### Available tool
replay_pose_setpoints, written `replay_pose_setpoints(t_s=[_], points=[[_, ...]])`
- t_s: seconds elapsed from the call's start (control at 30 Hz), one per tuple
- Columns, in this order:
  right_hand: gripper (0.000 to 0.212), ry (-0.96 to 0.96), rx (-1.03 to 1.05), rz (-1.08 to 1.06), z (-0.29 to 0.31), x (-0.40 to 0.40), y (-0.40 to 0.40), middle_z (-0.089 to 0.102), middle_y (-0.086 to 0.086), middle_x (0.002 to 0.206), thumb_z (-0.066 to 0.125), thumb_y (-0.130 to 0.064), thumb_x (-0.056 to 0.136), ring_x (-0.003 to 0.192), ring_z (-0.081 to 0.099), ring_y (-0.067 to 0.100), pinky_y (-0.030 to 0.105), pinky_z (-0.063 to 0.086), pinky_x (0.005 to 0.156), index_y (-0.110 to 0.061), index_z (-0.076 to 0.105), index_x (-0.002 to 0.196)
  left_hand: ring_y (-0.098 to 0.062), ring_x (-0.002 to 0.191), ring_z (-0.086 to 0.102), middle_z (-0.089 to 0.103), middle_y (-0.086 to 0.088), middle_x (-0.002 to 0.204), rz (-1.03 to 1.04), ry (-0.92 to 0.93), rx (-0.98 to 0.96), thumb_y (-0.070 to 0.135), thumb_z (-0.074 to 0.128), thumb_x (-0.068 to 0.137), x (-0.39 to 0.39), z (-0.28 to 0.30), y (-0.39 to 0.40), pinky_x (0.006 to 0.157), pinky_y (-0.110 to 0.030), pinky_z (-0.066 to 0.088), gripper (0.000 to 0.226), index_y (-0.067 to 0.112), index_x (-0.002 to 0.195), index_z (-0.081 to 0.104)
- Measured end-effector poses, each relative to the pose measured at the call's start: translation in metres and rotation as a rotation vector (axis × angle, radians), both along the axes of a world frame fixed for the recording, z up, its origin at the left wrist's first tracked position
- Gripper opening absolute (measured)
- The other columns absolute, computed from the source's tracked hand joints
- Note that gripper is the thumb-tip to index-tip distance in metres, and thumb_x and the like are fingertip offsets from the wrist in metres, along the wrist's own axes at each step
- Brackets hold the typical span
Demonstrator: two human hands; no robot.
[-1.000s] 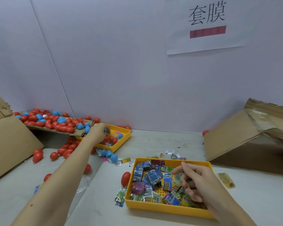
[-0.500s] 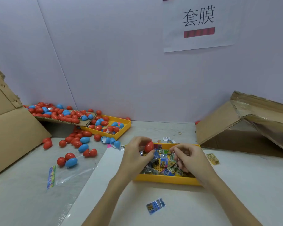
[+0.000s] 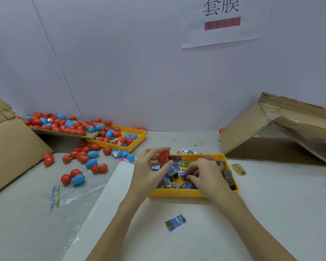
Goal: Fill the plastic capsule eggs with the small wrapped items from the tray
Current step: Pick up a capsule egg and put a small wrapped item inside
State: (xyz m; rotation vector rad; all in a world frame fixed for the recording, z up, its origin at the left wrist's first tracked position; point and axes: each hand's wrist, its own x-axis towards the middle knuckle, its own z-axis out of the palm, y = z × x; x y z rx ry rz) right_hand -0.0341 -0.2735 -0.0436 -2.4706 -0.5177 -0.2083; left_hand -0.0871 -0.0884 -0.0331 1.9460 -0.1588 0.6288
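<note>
My left hand (image 3: 149, 166) holds a red capsule egg (image 3: 163, 156) between thumb and fingertips, just above the left end of the yellow tray (image 3: 184, 193). Inside that tray lie several small wrapped items (image 3: 172, 171). My right hand (image 3: 203, 174) reaches into the tray from the right and pinches one small blue wrapped item (image 3: 183, 175) at its fingertips. One more wrapped item (image 3: 175, 222) lies loose on the white sheet in front of the tray.
A second yellow tray (image 3: 139, 137) with red and blue eggs sits at the back left, beside a cardboard flap heaped with eggs (image 3: 64, 125). Loose eggs (image 3: 77, 178) and a clear bag (image 3: 79, 189) lie left. A tipped cardboard box (image 3: 271, 129) stands right.
My left hand came back from the far egg tray carrying a red egg to the near tray. My right hand dipped lower among the wrapped items and now pinches one.
</note>
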Motion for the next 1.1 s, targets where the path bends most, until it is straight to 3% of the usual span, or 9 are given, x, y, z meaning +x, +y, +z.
replay_pose_setpoints(t_s=[0.23, 0.3, 0.4, 0.47, 0.53, 0.7, 0.87, 1.03, 1.1], points=[[0.012, -0.115, 0.252, 0.009, -0.004, -0.004, -0.004, 0.059, -0.019, 0.071, 0.069, -0.019, 0.096, 0.068, 0.056, -0.002, 0.015, 0.045, 0.066, -0.020, 0.079, 0.091, -0.013, 0.105, 0.065, 0.066, 0.008, 0.110, 0.069, -0.038, 0.117, 0.017, 0.071, 0.095, -0.001, -0.003, -0.007, 0.084, -0.032, 0.059, 0.023, 0.025, 0.114, 0.063], [0.010, -0.151, 0.389, -0.013, -0.002, -0.007, -0.006, 0.064, -0.017, 0.071, 0.070, -0.020, 0.096, 0.069, 0.061, 0.002, 0.023, 0.051, 0.069, -0.021, 0.079, 0.094, -0.009, 0.101, 0.064, 0.064, 0.006, 0.110, 0.048, -0.049, 0.151, 0.010, 0.057, 0.102, -0.002, -0.002, -0.011, 0.081, -0.022, 0.056, 0.020, 0.024, 0.115, 0.062], [0.012, -0.157, 0.542, 0.042, 0.003, -0.012, -0.006, 0.071, -0.012, 0.069, 0.071, -0.021, 0.095, 0.066, 0.067, 0.005, 0.022, 0.055, 0.066, -0.022, 0.080, 0.103, -0.005, 0.086, 0.057, 0.057, 0.001, 0.101, 0.071, -0.050, 0.174, 0.008, 0.048, 0.105, -0.004, 0.000, -0.017, 0.071, -0.011, 0.042, 0.024, 0.022, 0.104, 0.067], [0.017, -0.165, 0.593, 0.108, 0.005, -0.016, -0.005, 0.077, -0.011, 0.079, 0.072, -0.020, 0.094, 0.076, 0.072, 0.004, 0.028, 0.060, 0.073, -0.020, 0.080, 0.109, -0.008, 0.085, 0.057, 0.057, 0.002, 0.093, 0.114, -0.009, 0.137, 0.031, 0.051, 0.105, -0.005, -0.002, -0.022, 0.070, -0.013, 0.041, 0.023, 0.019, 0.096, 0.069], [0.019, -0.183, 0.633, 0.169, 0.008, -0.019, -0.003, 0.079, -0.012, 0.093, 0.073, -0.018, 0.093, 0.088, 0.074, 0.002, 0.028, 0.061, 0.078, -0.021, 0.080, 0.111, -0.010, 0.087, 0.058, 0.060, 0.002, 0.089, 0.127, 0.047, 0.096, 0.055, 0.049, 0.096, -0.008, -0.002, -0.027, 0.072, -0.014, 0.043, 0.044, 0.019, 0.093, 0.073], [0.026, -0.288, 0.560, 0.285, 0.010, -0.023, 0.000, 0.076, -0.013, 0.107, 0.073, -0.009, 0.092, 0.101, 0.069, -0.004, 0.011, 0.053, 0.079, -0.020, 0.078, 0.114, -0.011, 0.078, 0.058, 0.063, -0.002, 0.081, 0.063, 0.130, -0.167, 0.042, 0.061, 0.096, -0.006, 0.003, -0.022, 0.070, -0.024, 0.047, 0.030, 0.016, 0.090, 0.076], [0.022, -0.145, 0.700, 0.263, 0.010, -0.022, 0.000, 0.078, -0.013, 0.107, 0.071, -0.016, 0.094, 0.100, 0.072, 0.002, 0.026, 0.060, 0.084, -0.023, 0.078, 0.113, 0.000, 0.086, 0.062, 0.069, 0.017, 0.085, 0.012, 0.158, -0.222, 0.023, 0.064, 0.099, -0.004, 0.003, -0.015, 0.073, -0.014, 0.050, 0.012, 0.021, 0.099, 0.076], [0.040, 0.049, 0.873, 0.216, 0.014, -0.024, 0.001, 0.079, -0.009, 0.094, 0.069, -0.032, 0.095, 0.096, 0.074, 0.010, 0.022, 0.059, 0.084, -0.024, 0.065, 0.133, 0.001, 0.094, 0.064, 0.071, 0.017, 0.091, 0.018, 0.136, -0.205, 0.039, 0.076, 0.084, -0.005, 0.004, -0.012, 0.073, -0.012, 0.052, 0.011, 0.030, 0.091, 0.076], [0.031, 0.116, 0.839, 0.211, 0.015, -0.022, 0.000, 0.079, -0.008, 0.095, 0.072, -0.028, 0.093, 0.097, 0.073, 0.010, 0.023, 0.058, 0.083, -0.023, 0.071, 0.123, 0.002, 0.093, 0.063, 0.070, 0.019, 0.089, -0.010, 0.126, -0.161, 0.043, 0.076, 0.080, -0.004, 0.004, -0.011, 0.072, -0.011, 0.051, 0.013, 0.032, 0.088, 0.076]])
